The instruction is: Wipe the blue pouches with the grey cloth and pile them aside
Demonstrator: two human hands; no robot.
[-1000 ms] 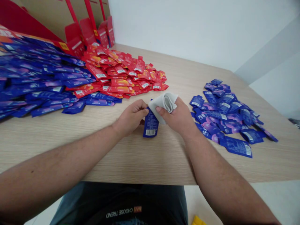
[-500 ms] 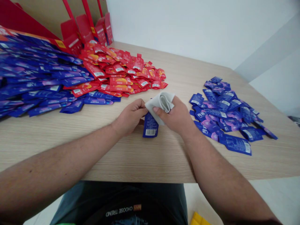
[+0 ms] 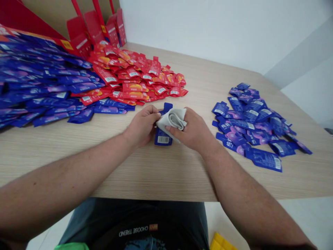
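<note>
My left hand (image 3: 142, 125) pinches the left edge of a blue sachet (image 3: 163, 139) with a small tab at its top and a barcode near its bottom. The sachet is held over the table, its back turned up toward me. My right hand (image 3: 194, 130) is closed round a folded pale grey cloth (image 3: 172, 119), thumb on the near side. The cloth lies against the sachet and hides its middle. Fingers of both hands are partly hidden behind the sachet and cloth.
A large heap of blue sachets (image 3: 47, 83) lies at left, next to a pile of red sachets (image 3: 135, 80). Red cartons (image 3: 80, 36) stand behind them. A smaller pile of blue sachets (image 3: 249, 121) lies at right. The wooden table (image 3: 161, 177) meets a white wall.
The cloth and my right hand have shifted left and a little lower across the sachet. The sachet's top tab now shows above the cloth.
</note>
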